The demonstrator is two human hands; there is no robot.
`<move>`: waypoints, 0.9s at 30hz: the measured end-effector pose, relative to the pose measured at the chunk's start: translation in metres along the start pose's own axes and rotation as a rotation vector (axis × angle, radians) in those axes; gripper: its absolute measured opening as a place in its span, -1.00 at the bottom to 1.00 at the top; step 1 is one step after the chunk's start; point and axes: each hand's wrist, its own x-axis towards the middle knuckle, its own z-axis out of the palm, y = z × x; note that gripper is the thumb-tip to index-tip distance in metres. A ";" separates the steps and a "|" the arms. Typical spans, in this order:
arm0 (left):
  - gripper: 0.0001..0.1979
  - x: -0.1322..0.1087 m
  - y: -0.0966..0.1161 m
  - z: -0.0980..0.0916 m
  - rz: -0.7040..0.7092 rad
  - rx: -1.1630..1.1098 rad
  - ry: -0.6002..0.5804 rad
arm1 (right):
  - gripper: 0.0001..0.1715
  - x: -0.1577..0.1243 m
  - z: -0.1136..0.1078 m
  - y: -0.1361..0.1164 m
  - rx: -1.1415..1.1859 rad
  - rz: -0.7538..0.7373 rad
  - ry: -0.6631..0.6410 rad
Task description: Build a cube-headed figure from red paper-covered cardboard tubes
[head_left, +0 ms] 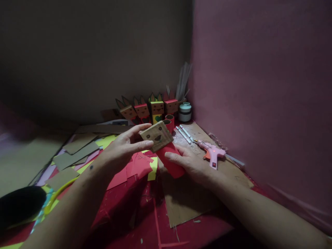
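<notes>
Between my hands is a cardboard figure with a boxy brown head (157, 136), drawn with a face, and a red tube body (169, 162). My left hand (129, 140) grips the head from the left, thumb on its front edge. Around the red body closes my right hand (188, 160), its thumb lying on the front. The figure tilts, its head leaning to the upper left. Beneath it lies a brown cardboard sheet (184, 207). Just behind the head stand two red tubes (169, 119), partly hidden by it.
Several finished-looking eared box figures (142, 110) line the back wall. A pale blue jar (185, 112) stands in the corner. To the right lie white markers (183, 135) and a pink glue gun (213, 152) with an orange light. Paper and cardboard scraps (75, 155) cover the left side.
</notes>
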 end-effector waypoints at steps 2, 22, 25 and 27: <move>-0.38 0.000 0.000 0.001 -0.002 -0.018 -0.001 | -0.50 0.000 0.001 0.000 0.027 -0.008 -0.003; -0.42 0.002 0.000 0.002 -0.026 -0.005 -0.011 | -0.59 0.001 -0.002 0.005 0.029 -0.013 0.026; -0.45 0.002 -0.002 0.000 0.000 0.012 -0.036 | -0.60 0.002 -0.002 0.006 0.040 -0.014 0.020; -0.46 0.003 -0.003 -0.001 0.017 0.017 -0.051 | -0.61 0.003 -0.002 0.007 0.037 -0.024 0.018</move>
